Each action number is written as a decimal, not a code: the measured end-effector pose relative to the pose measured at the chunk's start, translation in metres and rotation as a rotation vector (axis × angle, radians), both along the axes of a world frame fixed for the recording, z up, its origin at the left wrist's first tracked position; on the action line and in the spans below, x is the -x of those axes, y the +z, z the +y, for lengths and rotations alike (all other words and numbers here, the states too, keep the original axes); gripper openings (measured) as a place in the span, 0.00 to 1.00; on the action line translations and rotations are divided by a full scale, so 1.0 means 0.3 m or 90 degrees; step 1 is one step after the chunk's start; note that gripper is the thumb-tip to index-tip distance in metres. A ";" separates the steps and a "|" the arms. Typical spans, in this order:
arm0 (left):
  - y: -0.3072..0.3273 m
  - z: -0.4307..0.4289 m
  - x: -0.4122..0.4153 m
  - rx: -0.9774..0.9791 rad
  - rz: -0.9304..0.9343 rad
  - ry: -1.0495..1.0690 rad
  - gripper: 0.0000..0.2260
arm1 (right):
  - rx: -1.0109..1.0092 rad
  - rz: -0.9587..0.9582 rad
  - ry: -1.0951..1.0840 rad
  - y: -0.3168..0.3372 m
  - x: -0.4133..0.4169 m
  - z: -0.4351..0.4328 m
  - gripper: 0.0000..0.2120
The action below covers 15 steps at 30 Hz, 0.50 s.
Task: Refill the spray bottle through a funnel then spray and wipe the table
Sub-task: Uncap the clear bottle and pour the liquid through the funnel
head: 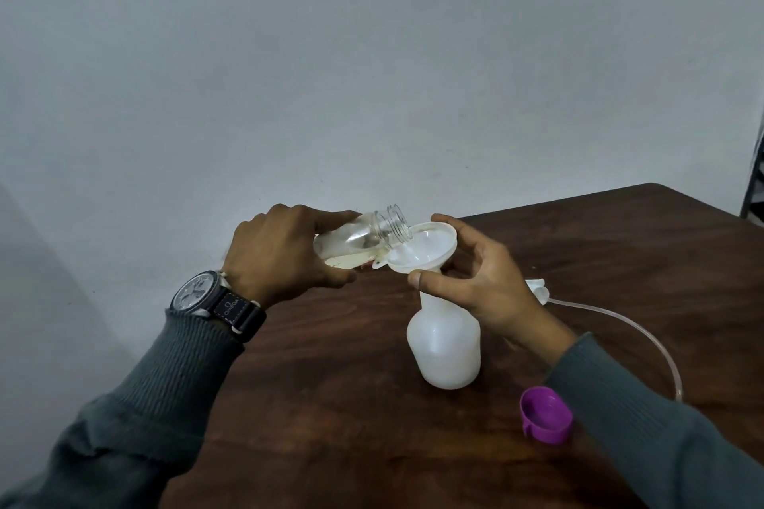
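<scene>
Grey left sleeve (144, 405) | left hand (281, 256) grips tilted clear bottle (364, 235) | right hand (488, 281) pinches funnel (426, 248) (atop spray bottle (446, 347))

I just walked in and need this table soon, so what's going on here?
A person is refilling a spray bottle. The left hand grips a clear bottle, tilted with its mouth over the funnel that sits in the spray bottle's neck. The right hand steadies the funnel's rim between thumb and fingers. A purple cap and a tube lie on the table. No spraying or wiping yet.
</scene>
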<state>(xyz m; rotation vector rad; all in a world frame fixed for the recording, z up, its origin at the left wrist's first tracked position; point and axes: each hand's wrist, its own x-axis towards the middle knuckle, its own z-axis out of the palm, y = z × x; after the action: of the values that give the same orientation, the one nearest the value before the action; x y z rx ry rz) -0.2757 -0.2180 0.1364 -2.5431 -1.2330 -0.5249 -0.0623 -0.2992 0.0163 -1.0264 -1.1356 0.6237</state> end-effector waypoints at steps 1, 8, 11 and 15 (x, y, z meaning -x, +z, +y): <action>0.000 -0.001 0.000 0.001 0.000 0.000 0.32 | 0.001 0.001 -0.001 -0.001 0.000 0.001 0.39; 0.002 -0.007 0.000 0.006 -0.003 0.006 0.32 | -0.001 0.004 0.000 -0.001 0.000 0.000 0.44; 0.001 -0.004 0.001 0.001 0.000 0.009 0.33 | -0.003 0.008 -0.002 -0.001 0.002 0.000 0.45; 0.004 -0.008 0.000 0.000 0.004 0.006 0.32 | -0.001 0.012 -0.003 0.000 0.003 -0.002 0.44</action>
<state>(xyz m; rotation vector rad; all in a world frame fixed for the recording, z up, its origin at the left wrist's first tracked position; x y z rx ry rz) -0.2756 -0.2204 0.1377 -2.5360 -1.2415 -0.5152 -0.0632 -0.2999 0.0164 -1.0195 -1.1174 0.6270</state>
